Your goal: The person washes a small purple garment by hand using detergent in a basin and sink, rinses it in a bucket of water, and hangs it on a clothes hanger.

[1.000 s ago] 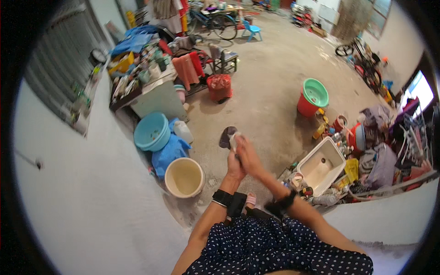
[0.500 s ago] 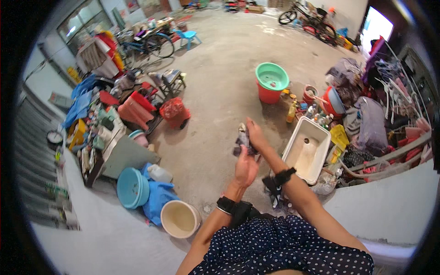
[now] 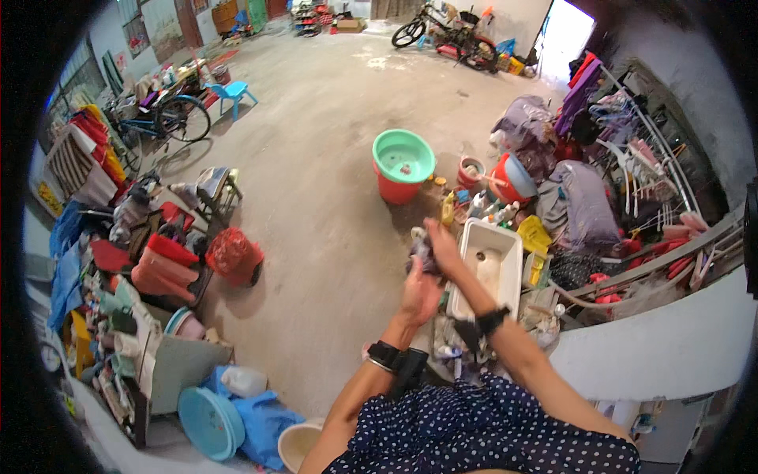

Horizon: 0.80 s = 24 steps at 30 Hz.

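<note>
In front of me a small bunched cloth [image 3: 422, 253], dark purplish grey with a pale end, is gripped between both hands; its exact kind is hard to make out. My left hand [image 3: 422, 292] holds its lower part with the thumb up against it. Closed around the right side of it is my right hand [image 3: 444, 249], whose fingertips are partly hidden. Just right of my hands stands a white rectangular sink [image 3: 515, 272] with a dark drain hole. Beyond the hands, a green basin [image 3: 404, 150] holding some water and a small reddish thing rests on a red bucket [image 3: 399, 189].
Bottles [image 3: 478, 204], a small red pail [image 3: 471, 170] and heaped clothes and bags [image 3: 584, 207] line the right. On the left are a red bag-covered bin [image 3: 235, 257], a blue basin [image 3: 207, 423] and a cream bucket [image 3: 296, 444]. A bicycle [image 3: 183, 118] stands farther back.
My view has turned rightward, so the surroundings appear farther left. Relative to the sink, my hands are closer to its left edge. Both still grip the cloth, which looks more bunched.
</note>
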Each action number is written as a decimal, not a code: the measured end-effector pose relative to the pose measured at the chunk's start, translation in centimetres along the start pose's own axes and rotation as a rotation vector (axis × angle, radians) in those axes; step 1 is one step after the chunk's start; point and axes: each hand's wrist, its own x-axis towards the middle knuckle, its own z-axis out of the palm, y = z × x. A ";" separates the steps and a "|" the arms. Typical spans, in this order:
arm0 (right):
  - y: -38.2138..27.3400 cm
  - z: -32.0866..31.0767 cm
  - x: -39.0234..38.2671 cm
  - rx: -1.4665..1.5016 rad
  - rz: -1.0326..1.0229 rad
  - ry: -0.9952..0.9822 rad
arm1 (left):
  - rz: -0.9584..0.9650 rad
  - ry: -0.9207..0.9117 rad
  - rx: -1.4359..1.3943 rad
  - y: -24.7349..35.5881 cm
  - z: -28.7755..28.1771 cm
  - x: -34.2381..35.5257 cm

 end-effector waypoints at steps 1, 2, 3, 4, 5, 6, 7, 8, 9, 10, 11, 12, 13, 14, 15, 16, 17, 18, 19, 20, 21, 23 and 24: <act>-1.7 2.9 -2.0 -0.020 -0.166 0.001 | 0.025 0.023 -0.044 1.9 -2.2 0.8; -0.4 5.0 -3.7 -0.034 -0.285 0.008 | 0.026 0.011 -0.071 2.9 -4.4 2.4; 0.8 6.5 -4.8 -0.044 -0.401 0.010 | -0.030 0.019 -0.098 4.1 -6.7 3.5; -0.3 6.8 -5.7 -0.318 -0.391 -0.054 | 0.025 0.072 -0.058 4.9 -6.9 4.1; -1.8 7.1 -6.2 -0.587 -0.373 -0.118 | 0.078 0.124 -0.012 5.5 -6.9 4.6; -0.7 5.8 -3.3 -0.397 -0.432 0.005 | 0.005 -0.015 -0.060 4.7 -6.1 5.7; 0.6 3.3 0.6 -0.529 -0.388 0.093 | -0.064 -0.062 -0.044 3.7 -3.9 6.7; 0.1 0.9 3.8 -0.411 -0.234 0.173 | -0.126 -0.088 -0.077 2.7 -2.0 7.1; -0.8 -0.8 6.4 -0.276 -0.101 0.235 | -0.164 -0.108 -0.102 2.5 -0.5 7.5; -1.2 -2.8 7.9 -0.234 0.013 0.194 | -0.206 -0.224 -0.089 1.8 -0.6 8.2; -1.1 -3.9 8.6 -0.181 0.128 0.147 | -0.201 -0.183 -0.096 1.5 -0.8 9.2; -1.0 -4.2 7.9 -0.323 0.176 0.161 | -0.207 -0.140 -0.092 1.6 -0.6 10.4; 0.5 -3.6 7.0 -0.198 -0.056 0.171 | -0.215 -0.098 -0.086 1.8 -0.5 11.5; 1.0 -1.3 5.1 -0.091 -0.091 0.156 | -0.153 -0.051 -0.107 1.2 -3.5 13.7; 0.6 0.7 3.6 0.028 -0.126 0.132 | -0.226 -0.135 -0.180 1.7 -7.5 15.2; -0.2 1.3 3.1 -0.373 -0.307 0.130 | -0.246 -0.252 -0.172 2.7 -9.8 16.6; -0.8 1.5 3.1 -0.776 -0.485 0.137 | -0.275 -0.373 -0.161 3.4 -10.9 17.6; 0.5 -0.7 5.3 -0.291 -0.263 0.161 | -0.267 -0.193 -0.072 1.8 -7.9 18.8; 3.6 -4.7 8.9 -0.205 -0.287 0.368 | -0.287 -0.033 0.024 -1.1 -3.0 19.5; 5.2 -9.3 11.7 -0.195 -0.156 0.441 | -0.396 -0.126 -0.020 -2.5 0.8 19.6; 5.7 -13.1 13.7 -0.170 -0.034 0.480 | -0.415 -0.237 -0.016 -3.3 1.8 20.1; 4.3 -18.2 16.1 -0.100 0.324 0.362 | -0.452 -0.260 0.018 -4.0 2.1 21.8; 5.6 -21.0 16.2 0.216 0.379 0.501 | -0.499 -0.275 0.056 -4.6 3.4 22.7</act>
